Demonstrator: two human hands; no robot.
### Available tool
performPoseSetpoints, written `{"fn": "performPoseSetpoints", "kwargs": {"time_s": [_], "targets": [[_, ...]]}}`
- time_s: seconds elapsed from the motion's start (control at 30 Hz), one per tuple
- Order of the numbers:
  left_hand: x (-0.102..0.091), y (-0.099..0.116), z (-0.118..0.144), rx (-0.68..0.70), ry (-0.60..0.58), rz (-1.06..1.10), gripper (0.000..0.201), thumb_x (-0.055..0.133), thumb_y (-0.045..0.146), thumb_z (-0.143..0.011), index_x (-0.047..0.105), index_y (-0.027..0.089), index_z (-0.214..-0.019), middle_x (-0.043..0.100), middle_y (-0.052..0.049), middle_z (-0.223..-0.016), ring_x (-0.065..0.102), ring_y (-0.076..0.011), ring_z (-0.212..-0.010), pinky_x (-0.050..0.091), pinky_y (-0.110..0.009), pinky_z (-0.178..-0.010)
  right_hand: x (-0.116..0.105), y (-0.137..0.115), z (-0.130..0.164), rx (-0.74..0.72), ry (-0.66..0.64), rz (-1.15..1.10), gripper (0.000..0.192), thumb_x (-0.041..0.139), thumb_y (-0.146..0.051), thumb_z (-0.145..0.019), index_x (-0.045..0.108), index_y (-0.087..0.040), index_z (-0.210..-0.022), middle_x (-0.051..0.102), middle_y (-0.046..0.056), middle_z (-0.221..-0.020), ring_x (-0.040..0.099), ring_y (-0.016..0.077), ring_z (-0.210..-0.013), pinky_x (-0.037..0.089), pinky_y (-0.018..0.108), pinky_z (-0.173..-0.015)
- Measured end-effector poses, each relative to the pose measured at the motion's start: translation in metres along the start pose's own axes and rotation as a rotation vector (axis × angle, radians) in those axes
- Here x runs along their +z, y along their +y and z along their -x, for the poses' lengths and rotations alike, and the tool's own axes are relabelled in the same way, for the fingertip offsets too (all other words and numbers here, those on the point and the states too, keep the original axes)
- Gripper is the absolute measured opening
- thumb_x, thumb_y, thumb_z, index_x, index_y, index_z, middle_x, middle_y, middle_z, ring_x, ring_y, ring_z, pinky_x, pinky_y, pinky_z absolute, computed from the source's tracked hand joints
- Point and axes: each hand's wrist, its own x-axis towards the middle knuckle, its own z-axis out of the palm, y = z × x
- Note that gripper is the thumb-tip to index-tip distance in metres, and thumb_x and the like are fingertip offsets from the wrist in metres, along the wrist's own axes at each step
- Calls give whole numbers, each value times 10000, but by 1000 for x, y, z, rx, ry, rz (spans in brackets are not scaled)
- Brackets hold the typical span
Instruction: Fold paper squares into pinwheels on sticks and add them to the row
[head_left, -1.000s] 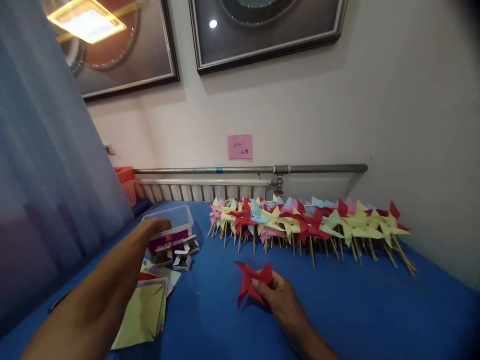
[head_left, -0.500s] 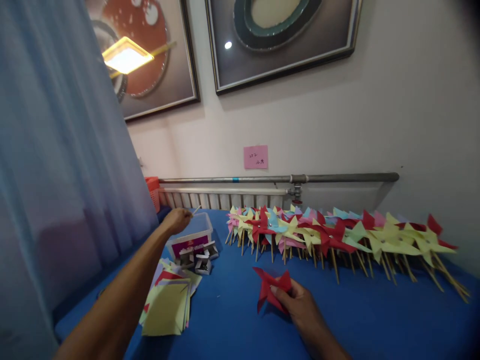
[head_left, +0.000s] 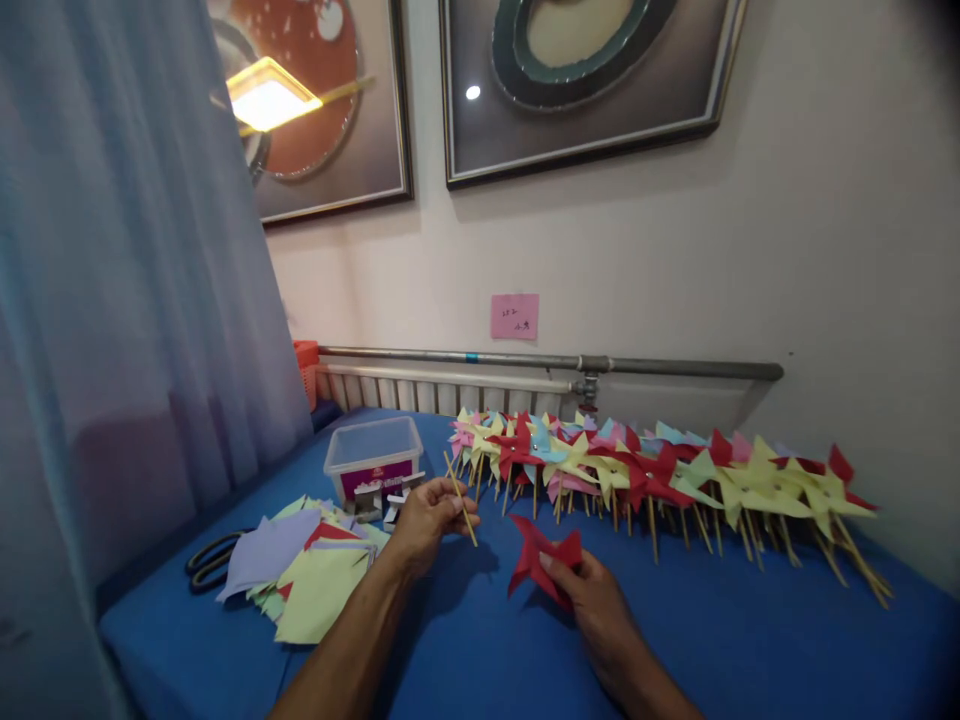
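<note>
Left hand: the left hand pinched a thin wooden stick between thumb and fingertips, its length slanting up and away over the blue table
Right hand: the right hand gripped a folded red paper pinwheel head at its lower edge, fingers closed on the paper, just above the tabletop
Spacing: stick and red paper sat near each other, not touching
Handling: the paper looked light, soft and easily creased, best taken near its centre where the folds meet; the stick seemed stiff, light and liable to snap, best held at mid-length
Behind: a long row of finished pinwheels lay along the wall
Left side: a clear plastic tub, loose coloured paper squares and black scissors lay close by
</note>
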Motion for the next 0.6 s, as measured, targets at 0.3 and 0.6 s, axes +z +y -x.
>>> {"fn": "performPoseSetpoints", "kwargs": {"time_s": [0.3,0.6], "targets": [[7,-2,3,-96,-23,65,550,920,386,-558,614,137,-941,732,-77,-765,715,-203,-629,545,-289,-584,3,-4,5,25,-18,-4,421,901,-451,-581,748,-180,-864,747,16,-746,653,189,-669,499,309,-671],[8,-9,4,-127,-56,-331,216,693,270,-686,666,153,-866,588,27,-566,482,-104,-462,322,-228,-490,0,-3,5,6,-49,-42,417,914,-433,-601,760,-184,-897,761,30,-772,672,202,-693,517,320,-681]]}}
